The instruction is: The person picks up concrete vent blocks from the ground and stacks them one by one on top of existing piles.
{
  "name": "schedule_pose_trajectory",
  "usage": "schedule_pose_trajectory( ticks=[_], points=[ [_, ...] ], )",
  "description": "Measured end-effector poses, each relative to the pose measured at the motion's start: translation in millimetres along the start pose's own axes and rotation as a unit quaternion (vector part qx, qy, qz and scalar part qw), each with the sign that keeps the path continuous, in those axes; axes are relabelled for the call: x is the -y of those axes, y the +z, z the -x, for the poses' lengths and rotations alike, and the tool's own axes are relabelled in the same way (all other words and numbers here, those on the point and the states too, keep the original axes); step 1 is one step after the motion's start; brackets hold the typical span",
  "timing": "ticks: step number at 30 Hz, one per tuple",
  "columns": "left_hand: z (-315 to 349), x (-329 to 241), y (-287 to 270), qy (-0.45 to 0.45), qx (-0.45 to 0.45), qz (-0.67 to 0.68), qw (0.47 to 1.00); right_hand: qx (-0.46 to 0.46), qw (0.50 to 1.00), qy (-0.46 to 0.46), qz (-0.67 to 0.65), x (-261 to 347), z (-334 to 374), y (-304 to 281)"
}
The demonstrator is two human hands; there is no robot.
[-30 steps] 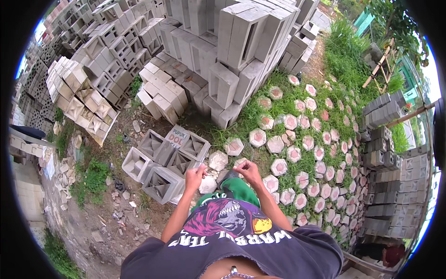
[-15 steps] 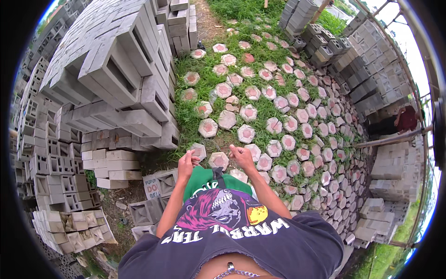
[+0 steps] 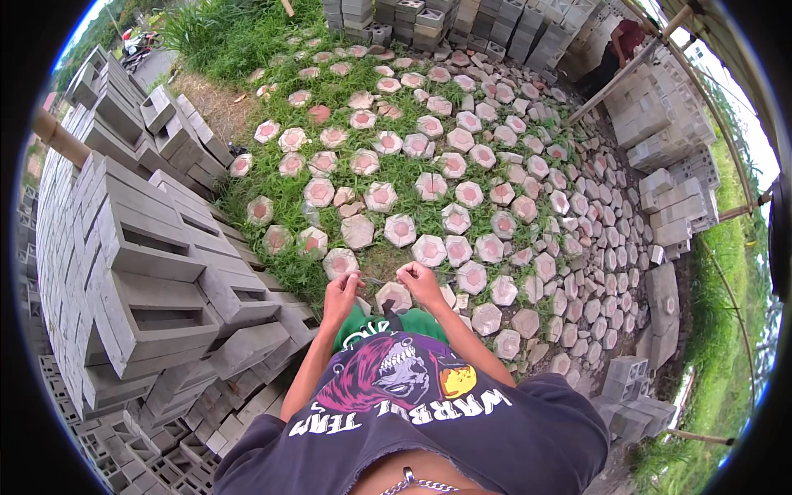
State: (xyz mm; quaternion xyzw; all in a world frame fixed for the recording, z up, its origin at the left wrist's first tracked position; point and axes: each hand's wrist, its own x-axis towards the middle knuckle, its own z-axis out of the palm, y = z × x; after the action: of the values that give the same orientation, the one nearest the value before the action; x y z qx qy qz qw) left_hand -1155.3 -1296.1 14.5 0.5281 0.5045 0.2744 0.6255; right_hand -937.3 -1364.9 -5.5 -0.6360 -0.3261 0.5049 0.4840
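Beside the block stack (image 3: 153,286), left hand (image 3: 340,299) and right hand (image 3: 421,285) sit apart, fingers curled, can't tell how tightly or on what, if anything; nearest paving stone (image 3: 398,293) below, between them; grass (image 3: 285,188) masking stone edges could cause a trip.

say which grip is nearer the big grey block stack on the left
Left. The left grip is just right of the stack in the picture, apart from it; the right grip is farther right.
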Motion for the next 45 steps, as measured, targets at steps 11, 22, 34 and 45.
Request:
schedule_pose_trajectory(
  ticks=[11,22,34,45],
  points=[
    [-83,-41,-65,0.013,0.089,-0.004,0.996,-0.126,0.992,-0.008,-0.031,36,-34,49],
    [-168,-55,-7,-0.008,0.151,-0.035,0.988,-0.207,0.978,0.037,-0.005,46,-89,-3],
    [-289,-130,104,0.027,0.2,-0.051,0.978,-0.178,0.982,0.01,-0.059,93,-225,-125],
    [-419,-166,145,0.003,0.26,-0.13,0.957,-0.18,0.972,0.03,-0.149,122,-353,-161]
  ],
)
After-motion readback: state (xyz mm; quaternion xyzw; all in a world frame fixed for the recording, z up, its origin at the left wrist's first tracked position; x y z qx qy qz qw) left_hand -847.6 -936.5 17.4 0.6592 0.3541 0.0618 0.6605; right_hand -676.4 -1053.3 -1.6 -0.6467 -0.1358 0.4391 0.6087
